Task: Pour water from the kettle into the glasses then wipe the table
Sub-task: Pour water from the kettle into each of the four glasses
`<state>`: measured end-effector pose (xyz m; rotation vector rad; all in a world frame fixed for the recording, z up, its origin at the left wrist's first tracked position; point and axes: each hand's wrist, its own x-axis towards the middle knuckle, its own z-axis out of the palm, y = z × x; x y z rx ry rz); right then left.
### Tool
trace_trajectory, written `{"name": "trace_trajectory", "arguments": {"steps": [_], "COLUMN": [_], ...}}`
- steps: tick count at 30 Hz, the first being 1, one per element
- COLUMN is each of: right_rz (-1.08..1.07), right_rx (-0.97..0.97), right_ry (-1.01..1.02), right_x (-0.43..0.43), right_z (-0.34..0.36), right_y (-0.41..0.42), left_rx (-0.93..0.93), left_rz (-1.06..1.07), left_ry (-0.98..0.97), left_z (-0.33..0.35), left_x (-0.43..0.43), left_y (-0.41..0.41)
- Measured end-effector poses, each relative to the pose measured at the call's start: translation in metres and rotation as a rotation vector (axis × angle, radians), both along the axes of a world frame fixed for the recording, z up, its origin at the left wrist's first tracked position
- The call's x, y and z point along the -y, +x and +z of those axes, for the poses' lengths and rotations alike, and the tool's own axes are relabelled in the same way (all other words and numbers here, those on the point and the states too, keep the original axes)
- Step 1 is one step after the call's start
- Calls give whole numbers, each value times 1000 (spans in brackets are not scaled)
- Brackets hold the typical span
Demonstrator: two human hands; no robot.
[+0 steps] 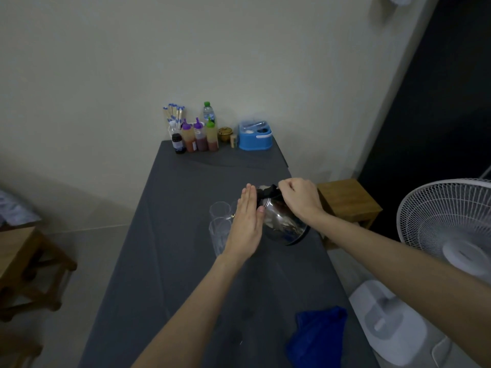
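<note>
1. The kettle (pixel 284 221) is a polished steel one with a rounded, mirror-like body, a dark base ring and a black lid and handle. It is held off the surface (pixel 186 261), tilted with its top toward the glasses, over the middle of the surface nearer the right edge.
2. The right hand (pixel 300 200) grips the black handle at the top of the kettle, its fingers (pixel 288 185) curled closed around it.
3. The left hand (pixel 247 224) is held flat and upright against the lid side of the kettle, fingers (pixel 249 197) straight and pressed together, thumb touching the steel body.
4. Two clear glasses stand just left of the kettle, partly hidden behind the left hand: a far glass (pixel 219 209) and a near glass (pixel 219 235). They are close together; whether they touch cannot be told. The water level in them is too faint to read.
5. The surface is covered with a dark grey cloth.
6. A crumpled blue cloth (pixel 318 335) lies near the near right corner of the surface.
7. Along the far edge stand sauce bottles (pixel 200 138) with purple and green caps, a green-capped water bottle (pixel 209 111) and a blue caddy (pixel 255 139) at the far right corner.
8. A white fan (pixel 451 229) stands off the right edge.
</note>
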<state>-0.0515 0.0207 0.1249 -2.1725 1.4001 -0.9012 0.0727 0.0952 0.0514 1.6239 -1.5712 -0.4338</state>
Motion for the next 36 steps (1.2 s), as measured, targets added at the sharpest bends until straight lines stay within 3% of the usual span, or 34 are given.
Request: {"name": "trace_trajectory", "arguments": {"steps": [36], "right_rz": [40], "right_rx": [-13], "right_ry": [-27], "right_x": [2], "right_z": [4], "right_y": [3], "left_rx": [-43], "left_rz": [22], "left_ry": [0], "left_z": [5], "left_x": [0], "left_y": [-2]}}
